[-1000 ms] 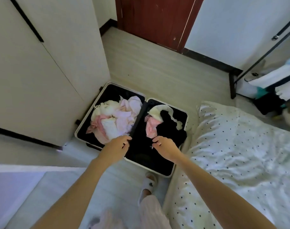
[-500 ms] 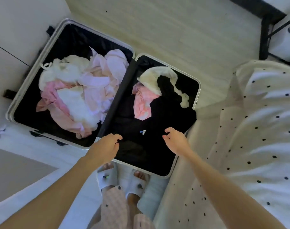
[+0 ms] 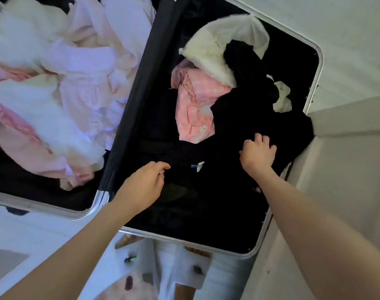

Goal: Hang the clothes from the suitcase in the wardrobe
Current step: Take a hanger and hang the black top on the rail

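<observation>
The open suitcase [image 3: 184,237] lies on the floor below me. Its right half holds a black garment [image 3: 239,118], a pink garment [image 3: 195,109] and a cream one [image 3: 210,48]. My right hand [image 3: 258,153] digs its curled fingers into the black garment's right side. My left hand [image 3: 145,185] hovers at the garment's left edge with fingers loosely curled; I see no fabric in them. A small white tag [image 3: 198,166] shows between the hands. The left half holds a pile of pink and white clothes [image 3: 76,83]. The wardrobe is out of view.
A black divider flap [image 3: 137,94] separates the two halves. The bed's pale sheet [image 3: 347,169] presses against the suitcase's right rim. My feet in white slippers [image 3: 174,267] stand at the near rim. Pale floor [image 3: 347,29] shows beyond the far corner.
I have leaned down much closer to the suitcase. Both hands moved forward into the right half, and the right hand has closed its fingers into the black garment.
</observation>
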Demonstrator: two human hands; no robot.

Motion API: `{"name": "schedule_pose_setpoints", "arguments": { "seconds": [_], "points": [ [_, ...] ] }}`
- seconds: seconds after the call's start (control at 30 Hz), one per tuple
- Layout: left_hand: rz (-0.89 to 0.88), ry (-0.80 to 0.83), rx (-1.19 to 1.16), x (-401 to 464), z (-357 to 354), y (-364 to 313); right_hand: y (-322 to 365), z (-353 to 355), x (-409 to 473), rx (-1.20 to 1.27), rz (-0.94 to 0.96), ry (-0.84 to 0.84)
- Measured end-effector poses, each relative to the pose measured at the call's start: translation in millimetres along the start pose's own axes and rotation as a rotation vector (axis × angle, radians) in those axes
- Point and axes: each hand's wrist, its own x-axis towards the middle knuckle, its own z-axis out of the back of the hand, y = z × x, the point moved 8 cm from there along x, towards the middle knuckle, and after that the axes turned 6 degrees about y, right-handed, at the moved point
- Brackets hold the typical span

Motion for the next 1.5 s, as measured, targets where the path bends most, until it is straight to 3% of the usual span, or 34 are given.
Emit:
{"name": "schedule_pose_setpoints", "arguments": {
  "seconds": [0.07, 0.17, 0.23, 0.3, 0.4, 0.5, 0.6, 0.67, 0.77, 0.87, 1.03, 1.13, 1.5],
  "points": [
    [-0.008, -0.007, -0.005, 2, 4, -4, -11, -2, 4, 0.295, -0.037, -0.038],
    [-0.015, -0.027, 0.000, 1, 14, -12, -22, -5, 1, 1.280, -0.270, -0.005],
    [-0.026, -0.035, 0.016, 3, 21, -19, -5, -1, 9, 1.647, -0.230, 0.073],
    [-0.032, -0.039, 0.023, 9, 25, -23, 10, 6, 22, 1.575, -0.191, 0.102],
    [-0.038, -0.056, 0.026, 16, 32, -26, 7, 9, 28, 1.183, -0.271, 0.011],
    [-0.027, -0.045, 0.016, 11, 35, -30, 10, 23, 12, 0.850, -0.182, 0.005],
    [-0.013, -0.005, 0.028, -15, 42, -41, 5, 41, -25, 0.776, -0.133, -0.037],
    [-0.006, 0.013, 0.020, -36, 49, -51, -2, 51, -52, 0.900, -0.135, -0.048],
    [0.006, 0.028, 0.004, -76, 69, -72, -2, 73, -102, 1.315, -0.125, 0.059],
    [0.014, 0.024, -0.015, -119, 102, -103, -4, 113, -158, 1.460, -0.137, 0.152],
    [-0.031, -0.066, -0.101, -206, 184, -177, -22, 218, -259, 1.673, -0.198, 0.141],
    [-0.054, -0.106, -0.134, -257, 217, -216, -10, 274, -314, 1.892, -0.121, 0.232],
    [-0.178, -0.427, -0.212, -442, 328, -299, 39, 450, -505, 1.705, 0.351, 0.415]
  ]
}}
